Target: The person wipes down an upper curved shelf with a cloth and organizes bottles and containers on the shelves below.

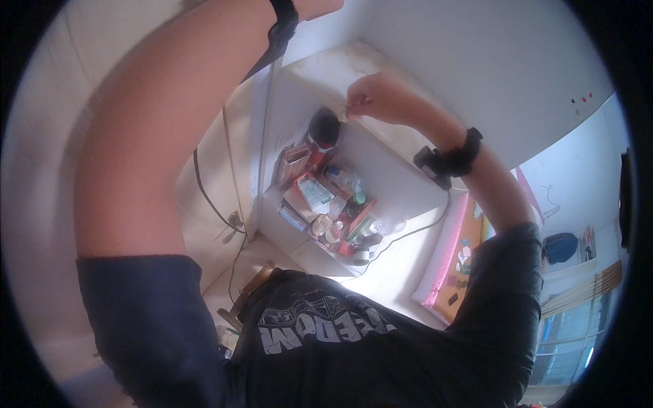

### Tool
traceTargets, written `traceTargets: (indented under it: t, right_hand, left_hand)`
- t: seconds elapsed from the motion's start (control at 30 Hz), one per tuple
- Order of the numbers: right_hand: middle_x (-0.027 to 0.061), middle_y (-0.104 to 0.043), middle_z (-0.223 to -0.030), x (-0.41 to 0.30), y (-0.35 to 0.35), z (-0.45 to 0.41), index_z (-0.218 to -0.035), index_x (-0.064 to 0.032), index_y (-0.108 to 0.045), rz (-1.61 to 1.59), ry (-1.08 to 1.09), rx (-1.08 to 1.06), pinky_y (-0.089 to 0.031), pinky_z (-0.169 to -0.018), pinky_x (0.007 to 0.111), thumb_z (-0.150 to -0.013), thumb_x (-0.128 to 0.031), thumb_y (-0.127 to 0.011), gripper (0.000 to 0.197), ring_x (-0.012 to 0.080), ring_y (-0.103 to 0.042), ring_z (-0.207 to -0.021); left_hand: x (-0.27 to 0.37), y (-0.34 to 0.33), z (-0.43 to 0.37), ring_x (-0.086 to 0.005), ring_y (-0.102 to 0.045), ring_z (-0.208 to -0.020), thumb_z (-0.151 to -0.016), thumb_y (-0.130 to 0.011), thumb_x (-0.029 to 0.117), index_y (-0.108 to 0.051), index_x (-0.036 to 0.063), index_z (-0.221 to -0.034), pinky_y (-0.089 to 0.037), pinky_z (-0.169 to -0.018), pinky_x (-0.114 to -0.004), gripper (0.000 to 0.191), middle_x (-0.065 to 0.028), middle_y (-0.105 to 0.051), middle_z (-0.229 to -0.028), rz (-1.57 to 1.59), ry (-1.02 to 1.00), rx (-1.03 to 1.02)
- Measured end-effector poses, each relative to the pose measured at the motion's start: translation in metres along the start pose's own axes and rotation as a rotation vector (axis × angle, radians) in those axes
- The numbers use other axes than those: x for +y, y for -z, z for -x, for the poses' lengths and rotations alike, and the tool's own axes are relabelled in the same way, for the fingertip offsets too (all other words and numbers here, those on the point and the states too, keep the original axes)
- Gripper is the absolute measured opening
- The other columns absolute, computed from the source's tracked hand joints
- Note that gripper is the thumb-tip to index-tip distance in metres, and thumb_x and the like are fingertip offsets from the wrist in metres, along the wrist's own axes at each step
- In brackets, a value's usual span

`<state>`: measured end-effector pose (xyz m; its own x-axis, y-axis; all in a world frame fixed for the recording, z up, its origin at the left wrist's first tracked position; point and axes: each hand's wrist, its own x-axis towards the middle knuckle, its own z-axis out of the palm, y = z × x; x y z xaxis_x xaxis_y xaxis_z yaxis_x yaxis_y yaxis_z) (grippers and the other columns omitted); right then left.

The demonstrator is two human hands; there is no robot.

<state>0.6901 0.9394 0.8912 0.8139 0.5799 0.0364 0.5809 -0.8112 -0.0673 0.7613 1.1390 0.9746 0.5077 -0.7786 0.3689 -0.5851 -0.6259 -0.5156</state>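
My right hand (380, 98) is raised with its fingers curled, over the pale top ledge (326, 69) of a white panel or cabinet; whether anything small is between the fingers cannot be told. A black strap and a small black device (432, 167) with a cable sit at that wrist. Only the base of my left hand (320, 7) shows at the top edge, above a black wristband (283, 25); its fingers are out of view. Below my right hand, a dark rounded object (324, 127) stands among boxes, papers, jars and a green-capped clear bottle (344, 178) on a low cabinet (306, 250).
A pale door with a metal handle (235, 220) is at the left, with a cable hanging across it. A wooden stool or chair (247, 293) stands beside my body. At the right are a pink-edged bed (449, 255) with small things on it and a window (571, 326).
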Motion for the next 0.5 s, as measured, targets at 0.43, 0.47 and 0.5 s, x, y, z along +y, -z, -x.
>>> traceTargets:
  t: [0.43,0.47,0.5]
  right_hand:
    - [0.0092,-0.065,-0.073,-0.002,-0.001,-0.004,-0.08,-0.0068,-0.068,0.022,0.046,-0.039,-0.047,-0.063,0.033,-0.076,-0.02,-0.069,0.014,0.0242,-0.061,-0.067]
    - [0.0092,-0.065,-0.073,-0.007,-0.001,0.001,-0.079,-0.007,-0.068,-0.011,0.008,-0.053,-0.047,-0.063,0.034,-0.076,-0.02,-0.069,0.014,0.0245,-0.061,-0.067]
    - [0.0093,-0.065,-0.073,-0.008,0.002,0.001,-0.079,-0.0071,-0.068,-0.039,-0.033,-0.062,-0.047,-0.064,0.034,-0.076,-0.02,-0.069,0.013,0.0248,-0.061,-0.067]
  left_hand:
    - [-0.003,0.004,-0.017,-0.035,-0.064,-0.082,-0.071,-0.058,0.001,-0.071,0.002,-0.082,-0.051,-0.073,-0.041,0.017,-0.0189,-0.067,-0.086,-0.039,-0.006,-0.25]
    - [-0.006,0.002,-0.013,-0.0352,-0.064,-0.082,-0.07,-0.059,0.001,-0.071,0.0023,-0.081,-0.051,-0.072,-0.041,0.017,-0.019,-0.067,-0.085,-0.026,0.01,-0.26]
    - [-0.005,0.006,-0.01,-0.0352,-0.064,-0.082,-0.07,-0.059,0.001,-0.071,0.0023,-0.081,-0.051,-0.072,-0.041,0.017,-0.019,-0.067,-0.085,-0.027,0.022,-0.26]
